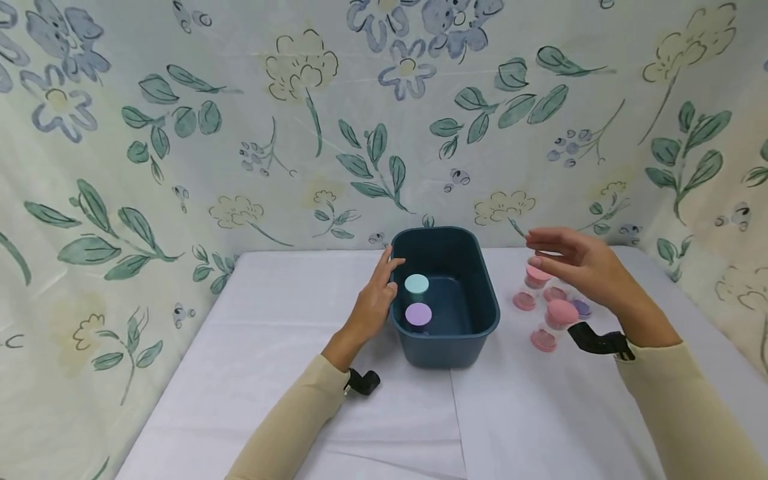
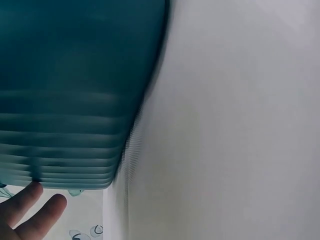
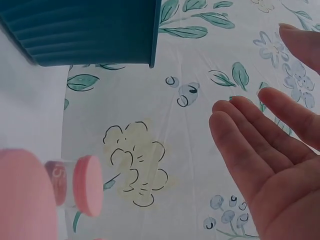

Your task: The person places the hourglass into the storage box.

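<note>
A dark blue plastic bin [image 1: 444, 352] stands on the table, with a mint-lidded jar [image 1: 417, 285] and a purple-lidded jar [image 1: 419, 313] inside along its left side. My left hand [image 1: 373, 297] rests at the bin's left rim, fingers extended; two of its fingertips [image 2: 54, 202] show beside the ribbed wall in the left wrist view. To the right of the bin, my right hand [image 1: 579, 267] hovers with nothing in its grasp, fingers nearly straight and thumb apart. Beneath it are small clear jars with pink lids, one nearer [image 1: 562, 312] and one farther [image 1: 537, 276].
Several low pink discs, one in front [image 1: 543, 340], lie around the pink-lidded jars, along with a purple piece [image 1: 581, 307]. White cloth [image 1: 270, 333] covers the table. A floral curtain [image 1: 300, 167] hangs close behind the bin and along both sides.
</note>
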A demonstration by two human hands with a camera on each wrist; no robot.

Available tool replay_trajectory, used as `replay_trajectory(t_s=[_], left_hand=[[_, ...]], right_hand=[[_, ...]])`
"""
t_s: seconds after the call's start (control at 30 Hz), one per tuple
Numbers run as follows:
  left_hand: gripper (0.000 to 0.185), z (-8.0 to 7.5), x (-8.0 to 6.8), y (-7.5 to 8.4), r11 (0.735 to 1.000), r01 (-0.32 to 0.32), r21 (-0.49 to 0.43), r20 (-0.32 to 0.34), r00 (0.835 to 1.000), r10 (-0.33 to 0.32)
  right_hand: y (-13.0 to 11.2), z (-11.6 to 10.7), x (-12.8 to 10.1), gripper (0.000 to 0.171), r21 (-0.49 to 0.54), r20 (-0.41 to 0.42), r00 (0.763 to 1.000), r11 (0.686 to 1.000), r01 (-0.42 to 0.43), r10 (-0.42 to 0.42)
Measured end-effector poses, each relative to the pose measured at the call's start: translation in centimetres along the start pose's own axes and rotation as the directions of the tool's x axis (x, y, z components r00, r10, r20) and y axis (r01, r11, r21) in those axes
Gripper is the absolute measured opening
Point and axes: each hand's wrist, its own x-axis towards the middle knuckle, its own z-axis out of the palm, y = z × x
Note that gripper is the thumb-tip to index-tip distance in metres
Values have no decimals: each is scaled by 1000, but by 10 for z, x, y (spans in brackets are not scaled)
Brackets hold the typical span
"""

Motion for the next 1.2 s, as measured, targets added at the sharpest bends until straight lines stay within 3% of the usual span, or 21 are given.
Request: replay_trajectory(t_s=[0.2,0.8,1.2], left_hand=[[51,1,0,1,1000,-4,2,-7,1000,4],[50,6,-1,3,1000,-27,0,-11,1000,27],[50,2,-1,4,999,-25,32,4,1000,25]], right_hand=[[11,-6,-10,53,-3,-69,997,1000,15,-16],[41,-21,-29,53,13,-215,972,996,-94,94],[55,-22,-38,54,11,-256,955,989,-150,147]])
